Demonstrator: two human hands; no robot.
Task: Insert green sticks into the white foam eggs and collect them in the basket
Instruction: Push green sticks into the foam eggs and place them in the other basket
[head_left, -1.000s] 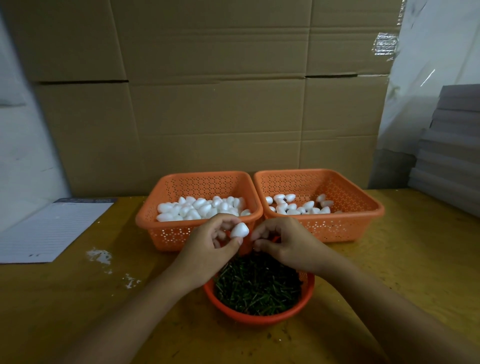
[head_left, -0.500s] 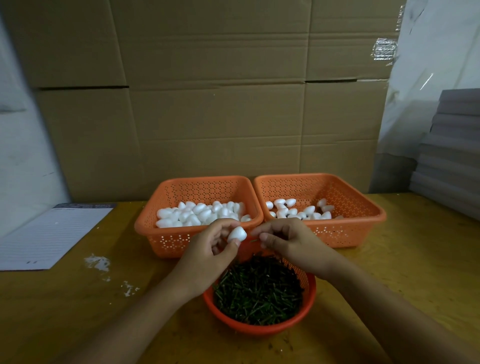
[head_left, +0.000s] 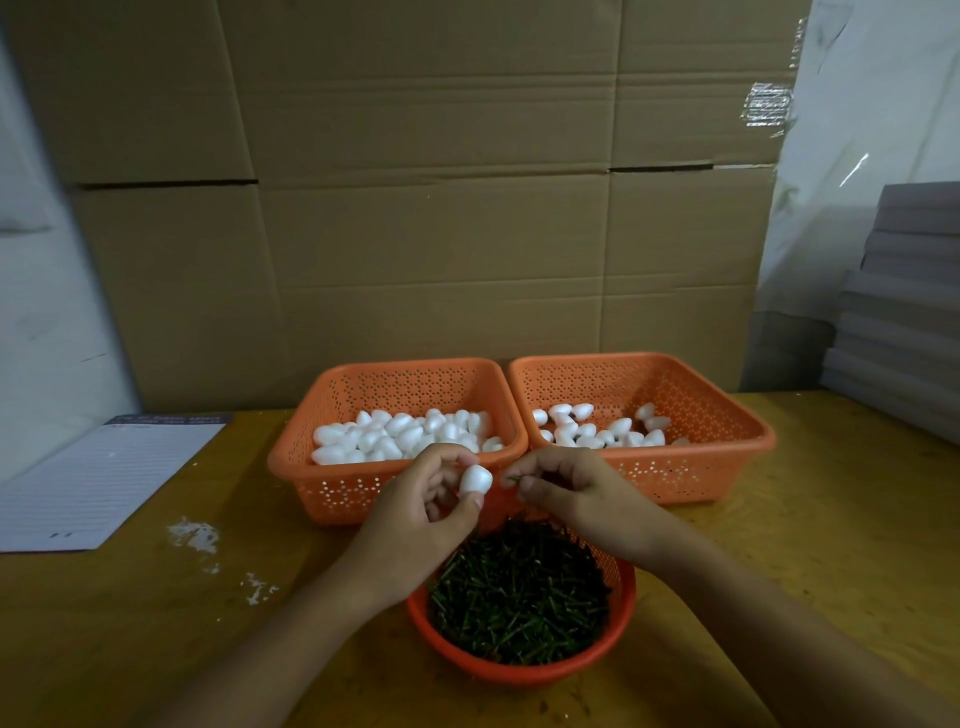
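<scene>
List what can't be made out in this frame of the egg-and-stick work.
- Head view: the green stick in the right hand shows only its tip; the fingers hide the rest.
- Whether the eggs in the right basket carry sticks: too small.
- The left hand covers the back of the foam egg.
- Print on the paper sheet: too small, and the left edge crops it.

Bowl (head_left: 519, 670) before two baskets (head_left: 644, 483).

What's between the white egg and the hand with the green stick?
Only a small gap between the foam egg and right hand, the green stick tip pointing into it, in the head view.
</scene>
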